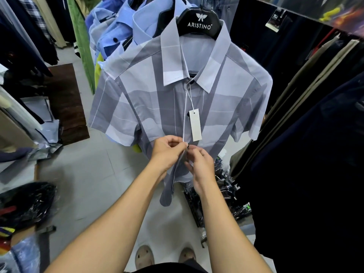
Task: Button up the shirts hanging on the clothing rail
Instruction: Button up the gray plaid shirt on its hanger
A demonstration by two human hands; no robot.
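A grey and pale-blue checked short-sleeved shirt (149,99) hangs facing me on a black hanger (199,22). Its collar button and a second dark button (188,114) beside the white paper tag (195,125) are fastened. My left hand (167,152) pinches the edge of the left placket at mid-chest. My right hand (201,164) pinches the opposite edge, with a small dark button (188,146) showing between the fingertips of both hands. Below my hands the shirt front hangs open.
Blue shirts (118,34) hang behind on the left. Dark garments (315,134) fill the rail on the right. Black plastic-wrapped bundles (226,186) lie on the tiled floor under the shirt. A brown mat (67,103) and another wrapped heap (25,203) lie to the left.
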